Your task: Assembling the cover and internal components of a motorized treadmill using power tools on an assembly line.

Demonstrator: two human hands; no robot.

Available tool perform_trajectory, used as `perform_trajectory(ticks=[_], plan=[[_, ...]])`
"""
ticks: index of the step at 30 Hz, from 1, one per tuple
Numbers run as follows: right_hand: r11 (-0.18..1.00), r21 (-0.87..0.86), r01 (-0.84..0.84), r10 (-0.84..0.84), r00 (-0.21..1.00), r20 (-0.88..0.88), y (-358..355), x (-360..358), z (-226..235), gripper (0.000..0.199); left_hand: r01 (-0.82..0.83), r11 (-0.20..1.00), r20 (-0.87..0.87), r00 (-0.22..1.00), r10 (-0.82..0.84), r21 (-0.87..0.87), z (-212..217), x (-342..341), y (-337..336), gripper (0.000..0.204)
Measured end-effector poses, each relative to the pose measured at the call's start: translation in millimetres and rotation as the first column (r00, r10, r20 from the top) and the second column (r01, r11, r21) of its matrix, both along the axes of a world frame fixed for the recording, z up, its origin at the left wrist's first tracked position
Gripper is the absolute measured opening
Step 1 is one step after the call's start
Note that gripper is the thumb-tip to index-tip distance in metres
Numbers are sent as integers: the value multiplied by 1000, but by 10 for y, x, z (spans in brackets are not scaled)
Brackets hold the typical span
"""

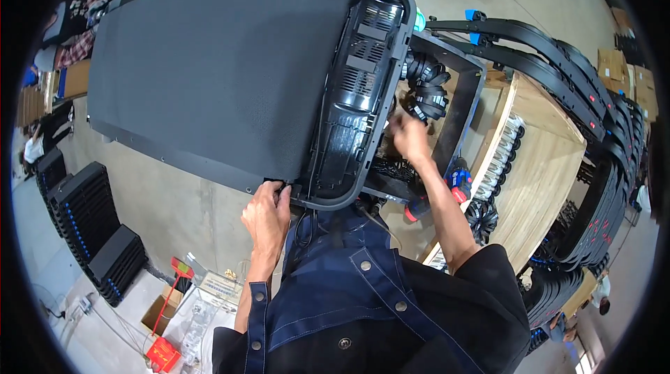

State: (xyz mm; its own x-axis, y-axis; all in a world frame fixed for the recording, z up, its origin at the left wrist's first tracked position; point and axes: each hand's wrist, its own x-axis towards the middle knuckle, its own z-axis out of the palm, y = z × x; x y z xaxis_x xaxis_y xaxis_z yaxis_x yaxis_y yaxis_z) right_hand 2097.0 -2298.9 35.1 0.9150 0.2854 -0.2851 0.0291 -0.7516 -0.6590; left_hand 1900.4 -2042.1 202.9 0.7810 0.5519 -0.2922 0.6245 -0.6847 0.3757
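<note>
A treadmill (223, 74) lies in front of me, with its dark walking belt on the left and an uncovered black motor compartment (356, 95) at its right end. My left hand (266, 212) is at the near edge, beside the belt's corner, fingers closed around a small black part that I cannot make out. To the right, my right hand (410, 138) reaches over an open bin (469, 105), just past the treadmill's frame. Its fingers are curled together, and what they hold is hidden. Coiled black cables (427, 88) sit in the bin by that hand.
A blue and red power driver (458, 180) stands by the bin, near my right forearm. Beyond it is a wooden crate (541, 158) with rows of coiled parts. Curved black frames (551, 60) are stacked at right. Black panels (91, 220) stand at left. People work at far left.
</note>
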Motion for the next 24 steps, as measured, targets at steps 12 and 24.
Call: perform_trajectory(ticks=[12, 24], plan=[[785, -568, -246, 174, 968, -178, -746, -548, -1998, 27, 67, 988, 34, 997, -63, -138, -7, -30, 92, 24], [533, 543, 649, -278, 741, -611, 238, -1681, 1457, 27, 948, 243, 324, 168, -931, 207, 247, 470, 909, 25]])
